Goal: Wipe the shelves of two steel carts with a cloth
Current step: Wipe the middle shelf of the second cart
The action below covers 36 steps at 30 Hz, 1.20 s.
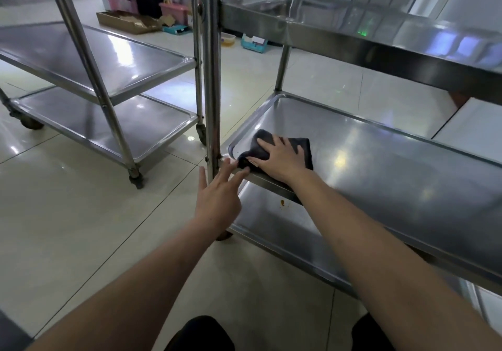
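Dark-clad knees at the bottom edge frame two bare forearms reaching toward the near steel cart (380, 166). On its middle shelf (407, 176) the right hand (279, 157) lies flat, fingers spread, pressing a dark cloth (304, 147) into the shelf's near-left corner. The left hand (217, 195) is open and holds nothing; its straight fingertips touch the shelf rim just beside the cloth and the upright post (212, 79).

Wiping of this middle shelf appears to be under way, with the cloth at one end and the long run of steel to the right apparently yet to be covered. A small brownish spot (282, 202) marks the bottom shelf (271, 223) below. The second cart (95, 73) stands to the left, well apart from both hands.

Next, the flat hand would likely need to drag the cloth rightward along the shelf with steady pressure, keeping under the top shelf (353, 24). Boxes and baskets (152, 13) sit on the tiled floor (81, 214) at the far side.
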### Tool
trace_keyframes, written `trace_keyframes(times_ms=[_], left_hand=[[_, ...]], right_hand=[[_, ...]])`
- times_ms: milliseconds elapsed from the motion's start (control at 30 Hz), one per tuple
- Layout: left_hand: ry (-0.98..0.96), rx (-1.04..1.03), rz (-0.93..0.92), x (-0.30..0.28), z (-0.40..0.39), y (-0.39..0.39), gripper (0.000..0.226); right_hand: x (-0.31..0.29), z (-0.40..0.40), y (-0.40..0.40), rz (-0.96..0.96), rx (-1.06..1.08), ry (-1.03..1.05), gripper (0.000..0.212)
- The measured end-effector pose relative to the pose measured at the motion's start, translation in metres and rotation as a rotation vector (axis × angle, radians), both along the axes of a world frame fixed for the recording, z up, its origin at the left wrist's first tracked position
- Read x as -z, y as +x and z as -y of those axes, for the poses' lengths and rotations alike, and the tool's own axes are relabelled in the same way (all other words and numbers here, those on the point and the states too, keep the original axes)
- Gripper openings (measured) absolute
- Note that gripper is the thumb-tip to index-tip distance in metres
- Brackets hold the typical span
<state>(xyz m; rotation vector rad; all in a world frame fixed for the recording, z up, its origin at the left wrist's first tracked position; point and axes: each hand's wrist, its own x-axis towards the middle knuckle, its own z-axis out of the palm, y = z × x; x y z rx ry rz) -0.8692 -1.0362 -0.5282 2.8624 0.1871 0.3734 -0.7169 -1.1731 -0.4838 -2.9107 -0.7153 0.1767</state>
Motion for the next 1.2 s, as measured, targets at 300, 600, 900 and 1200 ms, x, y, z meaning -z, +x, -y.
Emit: trace_keyframes(times_ms=[300, 600, 900, 1200], left_hand=[[0.098, -0.009, 0.138, -0.029, 0.025, 0.009, 0.051], [-0.048, 0.187, 0.247, -0.051, 0.142, 0.086, 0.035], [-0.164, 0.147, 0.176, -0.027, 0.156, 0.110, 0.043], [-0.120, 0.130, 0.134, -0.024, 0.152, 0.113, 0.061]], right_hand=[[0.007, 0.111, -0.033, 0.024, 0.045, 0.077, 0.069], [0.009, 0.223, -0.068, 0.072, 0.109, 0.063, 0.058], [0.012, 0.215, -0.057, 0.016, 0.117, 0.000, 0.064], [0.010, 0.236, 0.088, -0.005, 0.333, 0.043, 0.056]])
